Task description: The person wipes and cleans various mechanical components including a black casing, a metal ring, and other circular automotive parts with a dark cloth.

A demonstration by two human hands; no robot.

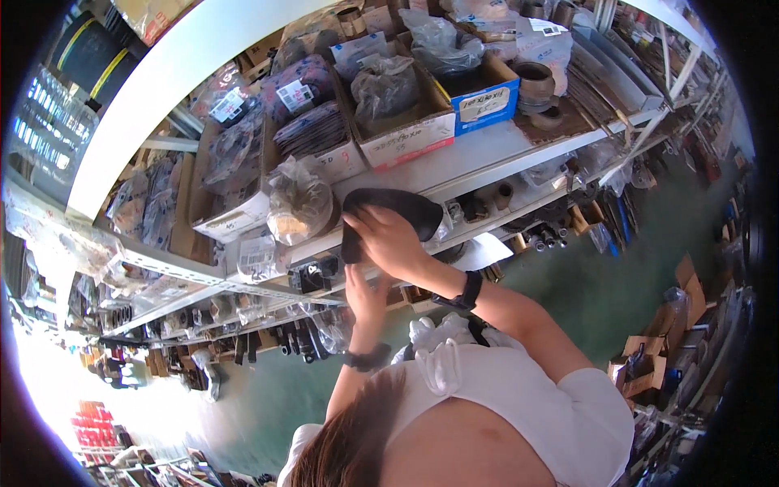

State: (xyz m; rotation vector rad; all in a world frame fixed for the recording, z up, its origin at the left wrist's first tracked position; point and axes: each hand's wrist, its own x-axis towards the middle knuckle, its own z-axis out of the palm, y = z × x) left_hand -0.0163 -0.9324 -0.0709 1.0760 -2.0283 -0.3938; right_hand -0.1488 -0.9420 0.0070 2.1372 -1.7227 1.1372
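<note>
Both hands are on a black, smooth, curved piece [414,209] at the front edge of the shelf; its exact kind I cannot make out. My right hand [391,243] presses over its near face, fingers together. Lower down, my left hand [365,294] grips its bottom end, with the fingertips partly hidden. A dark band [369,357] circles my left wrist and a black watch [469,290] my right. Just left of the piece, on the shelf, stands a clear plastic bag [299,203] with a tan item inside.
Open cardboard boxes [406,142] of bagged parts and a blue box [485,101] line the white metal shelf [454,166]. Brown metal rings [535,85] sit further right. Lower shelves hold more parts. Behind my right side, an opened carton [641,365] stands near the green floor [584,284].
</note>
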